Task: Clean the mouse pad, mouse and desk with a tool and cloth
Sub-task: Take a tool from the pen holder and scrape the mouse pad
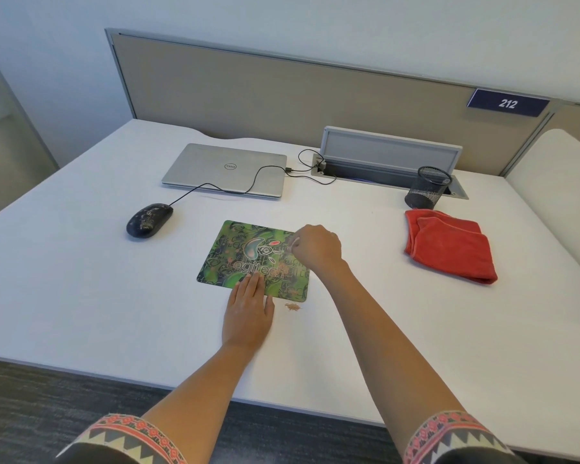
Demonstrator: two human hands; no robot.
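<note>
Currently: green patterned rectangular mouse pad (235,259) is lying flat on white desk (81,279), long axis running L–R, slightly skewed, logo reading toward the person. L hand (248,313), fingers straight, is pressing pad's near edge. R hand (317,249) is curling tight round thin pale tool (293,243) over pad's right part; tip hidden. Risk: hard stroke flinging brown crumbs (292,307), just off pad's near edge, across desk.

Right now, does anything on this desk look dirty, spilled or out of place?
Yes. Brown crumbs litter the mouse pad, with a small pile spilled onto the desk off its near right corner. The mouse is speckled with grime and sits off the pad, to its left.
</note>
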